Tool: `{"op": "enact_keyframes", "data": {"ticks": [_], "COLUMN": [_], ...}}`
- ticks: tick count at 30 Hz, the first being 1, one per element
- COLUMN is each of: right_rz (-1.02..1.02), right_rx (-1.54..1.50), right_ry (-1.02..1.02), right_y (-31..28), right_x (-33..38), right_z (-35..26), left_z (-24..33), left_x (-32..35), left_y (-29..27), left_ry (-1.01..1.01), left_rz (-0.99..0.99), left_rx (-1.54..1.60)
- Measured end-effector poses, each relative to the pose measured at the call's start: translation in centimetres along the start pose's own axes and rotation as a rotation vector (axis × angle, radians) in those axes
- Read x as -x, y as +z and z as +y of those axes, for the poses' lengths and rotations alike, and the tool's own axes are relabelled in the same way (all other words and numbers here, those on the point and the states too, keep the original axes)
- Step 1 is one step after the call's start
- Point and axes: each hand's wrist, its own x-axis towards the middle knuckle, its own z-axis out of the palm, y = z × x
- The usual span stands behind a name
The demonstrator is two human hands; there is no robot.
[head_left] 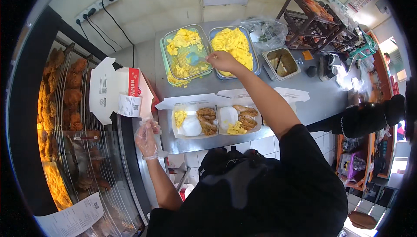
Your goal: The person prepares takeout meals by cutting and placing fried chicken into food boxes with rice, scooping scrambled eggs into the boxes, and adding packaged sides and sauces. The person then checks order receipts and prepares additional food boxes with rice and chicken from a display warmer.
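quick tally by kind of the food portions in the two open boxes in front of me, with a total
White mounds: 2
Yellow egg portions: 2
Brown fried portions: 2
Total: 6

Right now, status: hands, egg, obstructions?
Right hand grips blue spoon over left tray; gloved left hand beside red-and-white box. Scrambled egg in both meal boxes. Right forearm crosses right box's lid.

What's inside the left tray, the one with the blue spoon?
Yellow scrambled egg, plus the spoon, held by the right hand. Whatever lies beneath the egg is covered.
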Motion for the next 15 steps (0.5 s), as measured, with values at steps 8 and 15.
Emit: {"op": "enact_keyframes", "data": {"ticks": [8, 15], "right_rz": [1.075, 1.014], "right_rx": [0.245, 0.538], "right_ry": [-0.38, 0.294], "right_y": [-4.3, -5.3], "right_x": [19.1, 31.3], "right_z": [3.8, 19.2], "left_z": [-7.9, -15.8], "left_x": [1.5, 0.8], "left_y": [0.4, 1.5], "left_ry": [-0.162, -0.398], "left_rz": [-0.159, -0.14], "left_rx": [-0.597, -0.501]}}
